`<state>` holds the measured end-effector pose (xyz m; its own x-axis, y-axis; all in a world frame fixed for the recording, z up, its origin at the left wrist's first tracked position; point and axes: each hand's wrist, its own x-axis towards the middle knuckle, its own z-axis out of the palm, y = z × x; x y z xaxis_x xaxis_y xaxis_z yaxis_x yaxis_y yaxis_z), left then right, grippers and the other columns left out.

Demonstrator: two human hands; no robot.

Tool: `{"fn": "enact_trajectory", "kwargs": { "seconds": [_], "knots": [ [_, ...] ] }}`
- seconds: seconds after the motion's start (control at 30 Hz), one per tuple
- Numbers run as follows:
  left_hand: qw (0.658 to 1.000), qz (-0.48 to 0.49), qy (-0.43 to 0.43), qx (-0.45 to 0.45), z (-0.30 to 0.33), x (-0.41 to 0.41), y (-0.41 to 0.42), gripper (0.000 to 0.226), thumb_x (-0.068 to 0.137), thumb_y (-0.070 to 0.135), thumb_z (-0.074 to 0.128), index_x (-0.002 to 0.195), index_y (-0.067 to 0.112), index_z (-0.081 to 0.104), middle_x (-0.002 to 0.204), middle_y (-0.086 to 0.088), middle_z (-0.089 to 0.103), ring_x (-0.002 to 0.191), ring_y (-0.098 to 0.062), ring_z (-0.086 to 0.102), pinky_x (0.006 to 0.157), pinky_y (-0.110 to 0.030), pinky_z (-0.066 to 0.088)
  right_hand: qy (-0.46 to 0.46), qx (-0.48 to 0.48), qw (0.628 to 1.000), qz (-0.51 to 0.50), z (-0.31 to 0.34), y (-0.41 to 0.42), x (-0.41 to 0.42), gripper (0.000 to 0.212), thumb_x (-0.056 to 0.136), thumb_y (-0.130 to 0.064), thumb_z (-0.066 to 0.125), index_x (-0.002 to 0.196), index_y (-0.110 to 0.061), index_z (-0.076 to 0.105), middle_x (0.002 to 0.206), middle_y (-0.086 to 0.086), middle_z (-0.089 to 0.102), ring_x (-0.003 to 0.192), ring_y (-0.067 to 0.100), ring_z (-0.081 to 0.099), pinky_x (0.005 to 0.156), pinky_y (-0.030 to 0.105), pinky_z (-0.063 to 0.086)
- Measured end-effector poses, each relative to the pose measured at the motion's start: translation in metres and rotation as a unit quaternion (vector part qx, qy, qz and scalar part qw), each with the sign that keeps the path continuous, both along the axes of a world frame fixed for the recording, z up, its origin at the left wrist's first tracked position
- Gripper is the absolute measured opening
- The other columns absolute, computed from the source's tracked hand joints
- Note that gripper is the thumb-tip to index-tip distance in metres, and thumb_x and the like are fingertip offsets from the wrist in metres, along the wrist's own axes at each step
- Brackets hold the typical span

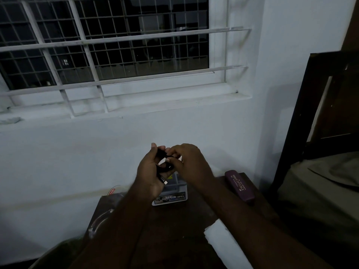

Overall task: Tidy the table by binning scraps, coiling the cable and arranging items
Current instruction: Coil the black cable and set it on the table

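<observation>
Black cable (164, 165), plug end down.

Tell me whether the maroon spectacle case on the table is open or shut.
Shut. The maroon spectacle case lies flat near the dark wooden table's far right corner, lid down, printed top facing up, no gap showing.

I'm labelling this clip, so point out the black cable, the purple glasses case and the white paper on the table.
black cable (162, 167): head view, on the coiled loop between both hands.
purple glasses case (239, 184): head view, on its printed lid.
white paper (223, 242): head view, on its flat middle.
</observation>
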<state>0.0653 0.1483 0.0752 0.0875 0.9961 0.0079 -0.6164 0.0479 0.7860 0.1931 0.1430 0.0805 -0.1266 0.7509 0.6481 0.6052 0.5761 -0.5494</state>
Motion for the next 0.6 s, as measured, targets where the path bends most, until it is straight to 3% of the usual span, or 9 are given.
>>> {"fn": "enact_trajectory", "kwargs": {
  "seconds": [0.17,0.37,0.47,0.6],
  "knots": [
    [0.995,0.091,0.039,0.009,0.001,0.004,0.003,0.027,0.099,0.036,0.052,0.083,0.016,0.061,0.079,0.001,0.065,0.067,-0.020,0.068,0.061,-0.035,0.058,-0.020,-0.030,0.998,-0.046,-0.001,-0.005,-0.002,0.013,0.086,-0.026,0.066,0.097,-0.021,0.071,0.092,-0.003,0.071,0.096,0.019,0.059,0.083,0.039,0.050],
    [0.988,0.140,0.033,0.060,-0.003,0.009,-0.002,0.016,0.098,0.028,0.057,0.090,0.016,0.064,0.085,0.000,0.067,0.081,-0.022,0.068,0.053,-0.032,0.053,0.029,-0.040,0.997,-0.063,-0.005,-0.011,-0.006,0.013,0.087,-0.024,0.064,0.097,-0.019,0.071,0.100,-0.004,0.072,0.098,0.019,0.063,0.081,0.040,0.053],
    [0.992,0.098,0.036,0.071,-0.008,0.008,-0.001,0.012,0.096,0.023,0.060,0.100,0.017,0.069,0.102,0.000,0.071,0.100,-0.025,0.069,0.062,-0.036,0.057,0.047,-0.079,0.994,-0.066,-0.003,-0.007,-0.001,0.009,0.082,-0.025,0.069,0.085,-0.017,0.070,0.089,-0.002,0.072,0.086,0.016,0.066,0.075,0.036,0.055],
    [0.996,-0.018,0.073,0.056,-0.009,0.002,-0.001,0.031,0.088,0.029,0.064,0.118,0.026,0.069,0.129,0.001,0.063,0.110,-0.026,0.068,0.075,-0.041,0.059,0.168,-0.234,0.957,0.028,0.012,-0.004,0.022,0.029,0.075,-0.043,0.077,0.089,-0.020,0.069,0.079,-0.007,0.070,0.062,0.004,0.068,0.052,0.014,0.049]
  ]
}}
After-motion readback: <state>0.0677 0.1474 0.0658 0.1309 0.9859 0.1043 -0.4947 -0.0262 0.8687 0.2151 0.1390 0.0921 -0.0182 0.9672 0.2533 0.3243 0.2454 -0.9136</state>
